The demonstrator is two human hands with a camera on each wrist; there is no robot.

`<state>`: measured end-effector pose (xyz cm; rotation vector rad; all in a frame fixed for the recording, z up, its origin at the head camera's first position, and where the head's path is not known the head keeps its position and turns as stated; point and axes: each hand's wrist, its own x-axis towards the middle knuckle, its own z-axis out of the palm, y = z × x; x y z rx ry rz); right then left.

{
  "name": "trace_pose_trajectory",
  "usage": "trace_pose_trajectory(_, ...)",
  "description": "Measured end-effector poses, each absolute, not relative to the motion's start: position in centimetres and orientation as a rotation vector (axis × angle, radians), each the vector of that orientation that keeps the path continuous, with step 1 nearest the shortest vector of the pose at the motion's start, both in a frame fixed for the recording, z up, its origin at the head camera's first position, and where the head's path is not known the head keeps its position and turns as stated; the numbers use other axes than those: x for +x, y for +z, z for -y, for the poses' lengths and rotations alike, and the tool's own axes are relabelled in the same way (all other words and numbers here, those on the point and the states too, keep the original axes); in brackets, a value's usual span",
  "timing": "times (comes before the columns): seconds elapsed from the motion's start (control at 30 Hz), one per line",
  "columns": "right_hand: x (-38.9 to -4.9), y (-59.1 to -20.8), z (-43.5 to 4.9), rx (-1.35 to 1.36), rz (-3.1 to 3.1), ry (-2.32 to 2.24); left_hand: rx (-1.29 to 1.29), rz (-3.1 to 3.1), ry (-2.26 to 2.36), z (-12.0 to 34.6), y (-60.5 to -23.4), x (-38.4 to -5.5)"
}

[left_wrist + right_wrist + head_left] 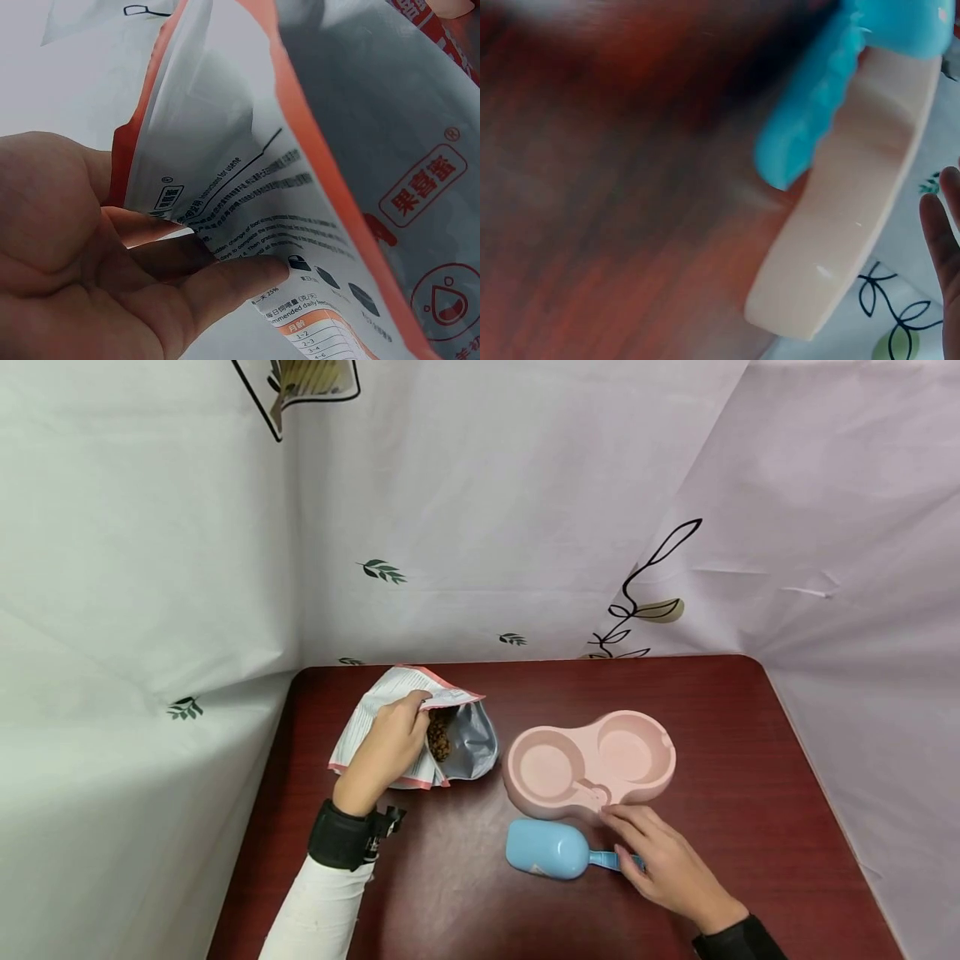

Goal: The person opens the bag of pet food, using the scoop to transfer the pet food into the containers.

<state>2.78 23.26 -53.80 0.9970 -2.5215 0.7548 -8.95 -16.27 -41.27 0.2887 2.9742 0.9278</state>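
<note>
My left hand grips the mouth edge of a white pet food bag with pinkish-red trim, lying on its side. Brown kibble shows inside the silver-lined opening. In the left wrist view the left hand has its fingers around the bag's printed panel. A blue scoop lies face down, handle toward the right. Over that handle hovers my right hand, fingers extended, fingertips near the bowl. The right wrist view shows the scoop handle apart from the visible fingers.
A pink double bowl with two round hollows stands just behind the scoop, right of the bag. Everything rests on a dark red wooden table. White cloth with leaf prints hangs behind and at the sides.
</note>
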Motion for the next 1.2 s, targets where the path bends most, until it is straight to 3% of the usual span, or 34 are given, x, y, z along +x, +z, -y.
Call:
trace_pose_trajectory(0.63,4.8,-58.6,-23.7,1.045,2.692,0.523,0.277,-2.962,0.93,16.2,-41.3,-9.0)
trace_pose_trajectory(1.2,5.2,-56.4,-22.5,1.049,2.72,0.674,0.269,-2.968,0.907,16.0,-41.2,-8.8)
